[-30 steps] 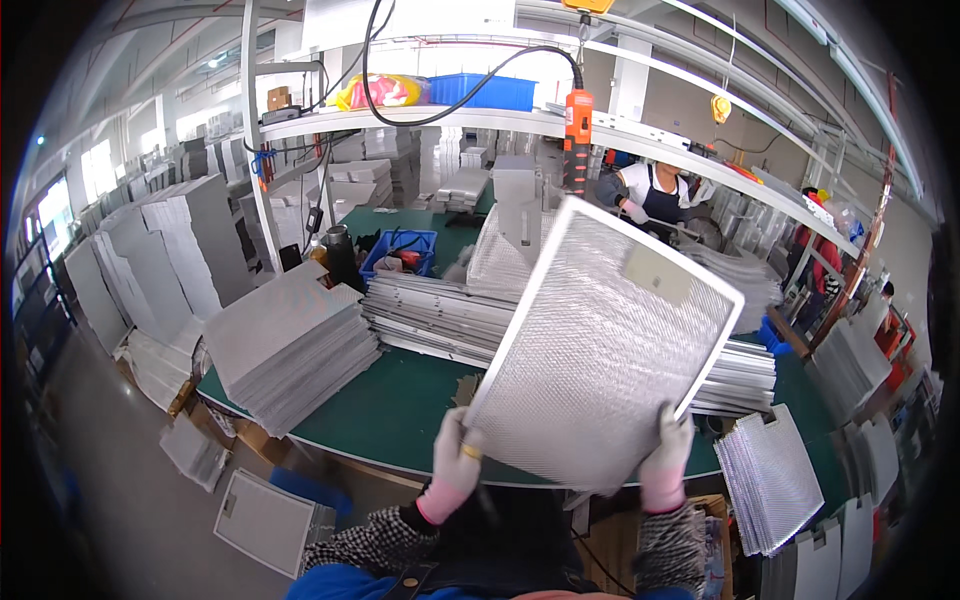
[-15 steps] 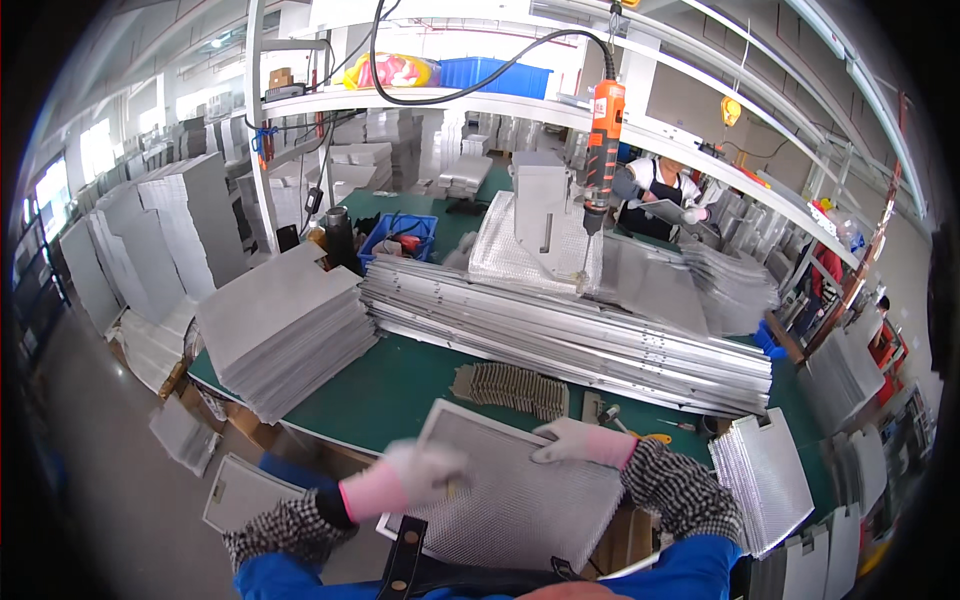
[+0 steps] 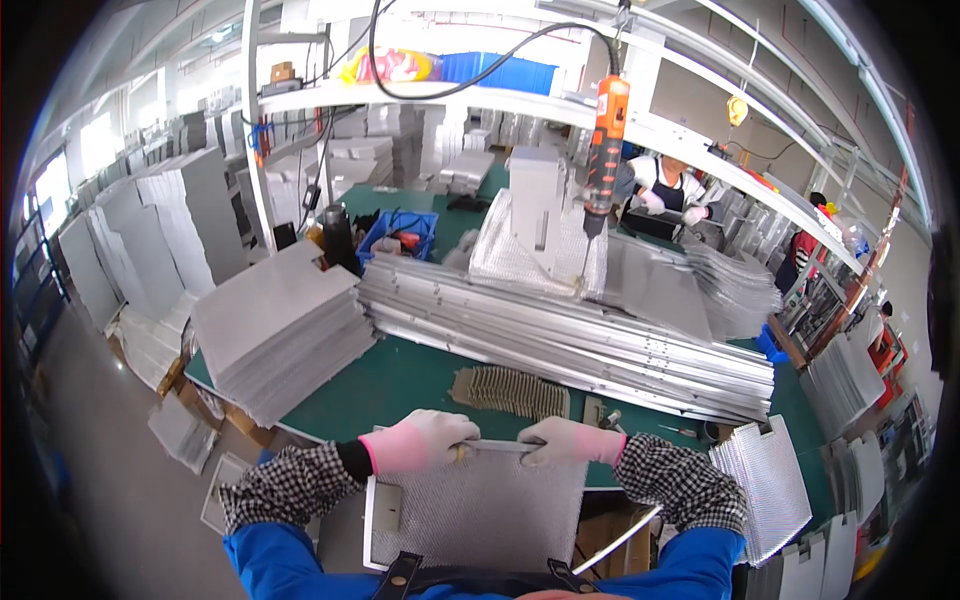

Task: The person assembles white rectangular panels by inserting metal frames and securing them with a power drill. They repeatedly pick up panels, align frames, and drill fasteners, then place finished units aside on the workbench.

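Note:
A silver mesh filter panel point(image 3: 490, 515) with a thin metal frame stands tilted in front of my body. My left hand point(image 3: 420, 440), in a white and pink glove, is closed on the left part of its far edge. Gripping the same edge further right is my right hand point(image 3: 570, 442), gloved alike. Between them a strip of frame point(image 3: 500, 446) shows. A small grey metal plate point(image 3: 387, 508) sits at the panel's left side. Just beyond my hands lies a row of small beige-grey pieces point(image 3: 512, 391) on the green table point(image 3: 410, 372).
Long aluminium profiles point(image 3: 570, 330) lie across the table. Stacked panels stand left point(image 3: 280, 320) and right point(image 3: 765, 485). An orange power screwdriver point(image 3: 608, 130) hangs overhead. A blue bin point(image 3: 398, 236) sits further back. Behind the table a co-worker point(image 3: 670, 190) handles a panel.
My left hand has moved from over the mesh up to the panel's far edge. The panel has turned straighter and come closer to my body, showing the small plate on its left.

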Demonstrator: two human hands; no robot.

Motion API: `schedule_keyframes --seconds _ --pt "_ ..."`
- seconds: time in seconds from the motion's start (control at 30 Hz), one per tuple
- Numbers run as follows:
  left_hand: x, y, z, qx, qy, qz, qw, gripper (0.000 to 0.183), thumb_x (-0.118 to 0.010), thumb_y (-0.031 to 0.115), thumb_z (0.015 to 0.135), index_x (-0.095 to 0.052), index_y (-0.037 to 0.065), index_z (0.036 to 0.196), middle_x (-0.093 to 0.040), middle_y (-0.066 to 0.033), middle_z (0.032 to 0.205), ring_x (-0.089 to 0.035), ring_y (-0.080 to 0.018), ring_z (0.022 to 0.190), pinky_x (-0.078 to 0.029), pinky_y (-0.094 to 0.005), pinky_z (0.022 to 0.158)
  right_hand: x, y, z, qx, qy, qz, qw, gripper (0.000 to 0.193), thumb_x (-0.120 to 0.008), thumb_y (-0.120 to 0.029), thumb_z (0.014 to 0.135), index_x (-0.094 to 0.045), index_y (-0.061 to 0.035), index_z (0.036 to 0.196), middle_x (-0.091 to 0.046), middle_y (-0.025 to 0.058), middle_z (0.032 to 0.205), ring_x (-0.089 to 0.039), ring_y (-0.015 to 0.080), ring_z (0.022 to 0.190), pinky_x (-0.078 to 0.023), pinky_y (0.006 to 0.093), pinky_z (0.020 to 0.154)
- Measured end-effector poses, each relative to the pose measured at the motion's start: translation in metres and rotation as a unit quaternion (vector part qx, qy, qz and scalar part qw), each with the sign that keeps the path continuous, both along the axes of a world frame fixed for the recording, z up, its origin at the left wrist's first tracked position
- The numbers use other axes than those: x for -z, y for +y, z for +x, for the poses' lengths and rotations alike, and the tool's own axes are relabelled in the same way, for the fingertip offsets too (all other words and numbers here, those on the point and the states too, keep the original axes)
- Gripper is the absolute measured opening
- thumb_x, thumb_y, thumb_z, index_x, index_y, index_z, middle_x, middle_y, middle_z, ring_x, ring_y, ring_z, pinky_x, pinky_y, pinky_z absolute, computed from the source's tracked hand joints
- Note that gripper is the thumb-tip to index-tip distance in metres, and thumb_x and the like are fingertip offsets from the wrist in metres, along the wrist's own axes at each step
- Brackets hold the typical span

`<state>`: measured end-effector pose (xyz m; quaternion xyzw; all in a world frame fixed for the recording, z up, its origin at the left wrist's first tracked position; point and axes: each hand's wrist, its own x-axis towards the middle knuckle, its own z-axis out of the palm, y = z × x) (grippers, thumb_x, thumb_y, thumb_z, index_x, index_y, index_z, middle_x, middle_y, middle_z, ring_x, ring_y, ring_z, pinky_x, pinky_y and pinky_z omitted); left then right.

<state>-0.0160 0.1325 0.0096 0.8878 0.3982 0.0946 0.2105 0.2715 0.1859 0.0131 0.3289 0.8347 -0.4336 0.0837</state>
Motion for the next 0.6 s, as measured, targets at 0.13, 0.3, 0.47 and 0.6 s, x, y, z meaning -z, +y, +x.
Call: schedule_keyframes --seconds 0.13,0.3,0.47,0.6 --pt "0.004 -0.003 0.007 -0.02 -0.012 -0.061 0.998 0.028 -0.067 0.023 0.094 -0.066 0.008 0.117 -0.069 -0.0107 0.108 -0.069 -0.0306 0.099 -0.055 -0.0418 0.085 -0.01 -0.006 -0.019 -0.006 -0.038 0.017 0.999 0.037 -0.062 -0.027 0.095 -0.064 -0.0012 0.122 -0.069 0.0173 0.1 -0.067 0.0283 0.092 -0.052 0.0376 0.085" --pt "0.018 -0.014 0.004 -0.059 -0.079 -0.068 0.993 0.029 -0.069 0.022 0.092 -0.067 0.006 0.117 -0.07 -0.0117 0.107 -0.069 -0.0296 0.097 -0.054 -0.0396 0.084 -0.005 -0.018 -0.025 0.034 -0.013 0.01 0.999 0.036 -0.058 -0.027 0.098 -0.062 -0.0025 0.124 -0.069 0.0186 0.107 -0.067 0.033 0.101 -0.052 0.041 0.089" --pt "-0.012 -0.013 -0.01 -0.077 -0.089 -0.26 0.958 0.036 -0.069 0.028 0.092 -0.068 0.003 0.118 -0.072 -0.0149 0.1 -0.07 -0.0262 0.095 -0.053 -0.0377 0.084 -0.005 -0.026 -0.039 -0.075 0.03 0.191 0.978 0.035 -0.049 -0.034 0.104 -0.06 -0.0026 0.114 -0.066 0.018 0.098 -0.066 0.0354 0.095 -0.053 0.0446 0.086" --pt "-0.016 -0.013 -0.016 -0.024 -0.086 -0.255 0.963 0.036 -0.067 0.027 0.094 -0.067 0.0 0.119 -0.071 -0.0153 0.099 -0.069 -0.0257 0.092 -0.053 -0.037 0.083 -0.032 -0.022 -0.052 -0.068 -0.113 0.052 0.99 0.037 -0.046 -0.036 0.105 -0.057 -0.0037 0.118 -0.065 0.0202 0.098 -0.067 0.0357 0.094 -0.052 0.0464 0.084"
